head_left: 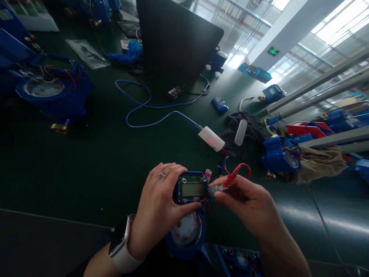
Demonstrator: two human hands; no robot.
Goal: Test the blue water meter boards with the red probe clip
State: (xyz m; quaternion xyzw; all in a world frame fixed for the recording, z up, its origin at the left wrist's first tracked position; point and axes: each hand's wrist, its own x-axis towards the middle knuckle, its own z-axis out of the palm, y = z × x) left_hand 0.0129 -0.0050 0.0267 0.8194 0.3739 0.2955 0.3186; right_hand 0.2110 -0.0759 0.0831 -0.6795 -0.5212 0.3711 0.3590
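Note:
My left hand [161, 196] wraps round the blue-framed display housing of a water meter [184, 246], its thumb along the lower edge. Inside the housing, a circuit board carries an LCD screen [192, 189]; red and yellow wires come out below it. The meter's round dial shows under my thumb. Between thumb and forefinger, my right hand [245, 200] pinches a small whitish-grey piece [216, 189] against or close to the housing's right side. Beside those fingers are red loop handles [245, 166], perhaps of scissors, and a red-and-white object [208, 174] I cannot identify.
A white box with red lights [211, 138] connects to a blue cable [161, 106]. Behind stands a dark screen or laptop [175, 38]. Another blue meter [54, 92] sits left; one more [281, 154] is right, near dark cloth [253, 130] and a brown cloth [319, 165].

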